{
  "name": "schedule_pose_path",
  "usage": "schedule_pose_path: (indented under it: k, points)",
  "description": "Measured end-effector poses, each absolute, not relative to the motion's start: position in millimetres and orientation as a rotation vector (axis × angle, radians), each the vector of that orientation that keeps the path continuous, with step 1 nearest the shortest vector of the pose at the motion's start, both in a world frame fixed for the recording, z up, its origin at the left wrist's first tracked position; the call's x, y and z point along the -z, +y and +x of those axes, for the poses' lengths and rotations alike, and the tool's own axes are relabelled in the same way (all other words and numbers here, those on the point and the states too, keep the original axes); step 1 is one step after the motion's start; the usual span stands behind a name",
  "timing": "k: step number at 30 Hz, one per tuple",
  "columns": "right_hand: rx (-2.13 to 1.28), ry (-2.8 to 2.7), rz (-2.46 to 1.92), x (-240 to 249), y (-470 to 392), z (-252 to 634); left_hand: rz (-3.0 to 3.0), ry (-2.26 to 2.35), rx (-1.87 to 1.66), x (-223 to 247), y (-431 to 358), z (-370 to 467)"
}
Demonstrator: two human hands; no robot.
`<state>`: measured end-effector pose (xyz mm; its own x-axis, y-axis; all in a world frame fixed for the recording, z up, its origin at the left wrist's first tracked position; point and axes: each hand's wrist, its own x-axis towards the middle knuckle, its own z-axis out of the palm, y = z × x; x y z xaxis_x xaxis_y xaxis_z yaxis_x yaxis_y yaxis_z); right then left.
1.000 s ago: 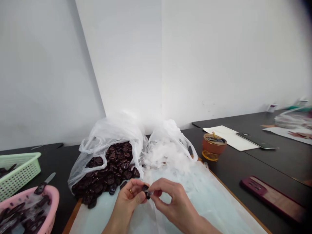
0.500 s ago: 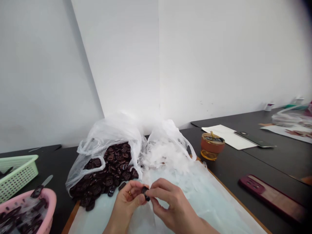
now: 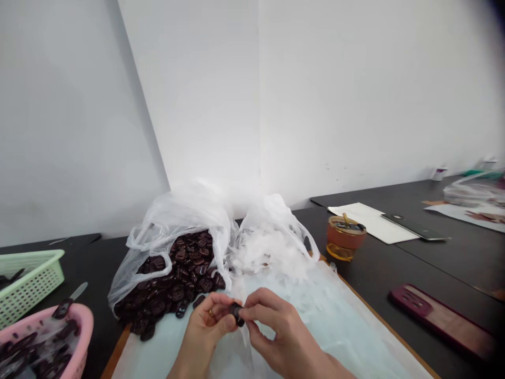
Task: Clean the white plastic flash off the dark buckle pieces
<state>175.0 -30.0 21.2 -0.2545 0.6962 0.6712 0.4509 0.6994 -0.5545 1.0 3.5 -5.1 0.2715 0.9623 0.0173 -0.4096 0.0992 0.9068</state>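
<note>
Between my two hands is a small dark piece (image 3: 236, 314), pinched by the fingertips of both. My left hand (image 3: 211, 323), with a ring on one finger, grips it from the left. From the right, the thumb and fingers of my right hand (image 3: 274, 326) close on it. Below the fingers a thin clear strip shows faintly. Behind my left hand, many glossy dark brown pieces (image 3: 173, 289) spill from a white plastic bag (image 3: 189, 210). A second bag (image 3: 276, 210) with white, filmy bits stands beside it, over a pale sheet (image 3: 335, 316).
At the left are a pink basket (image 3: 84, 337) holding dark pieces and clear film, and a green basket (image 3: 43, 284). On the right lie an amber cup (image 3: 345, 239), white paper (image 3: 365, 221), a dark phone (image 3: 414, 226) and a maroon-cased phone (image 3: 442, 316).
The dark piece has turned slightly between my fingertips, showing more of its face. Both hands keep nearly the same place. The whole view has shifted a little.
</note>
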Motion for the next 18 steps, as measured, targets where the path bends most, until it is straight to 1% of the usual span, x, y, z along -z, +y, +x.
schedule_pose_path:
  k: [11, 18]
  points:
    - [-0.268, -2.024, -0.902, -24.6, -31.3, 176.8, 1.043, 0.737, -1.163, 4.9, 3.1, 2.7]
    - [-0.123, -2.11, -0.92, -22.6, -34.9, 178.1, 1.12, 0.793, -1.167, -0.2, 0.6, 2.9]
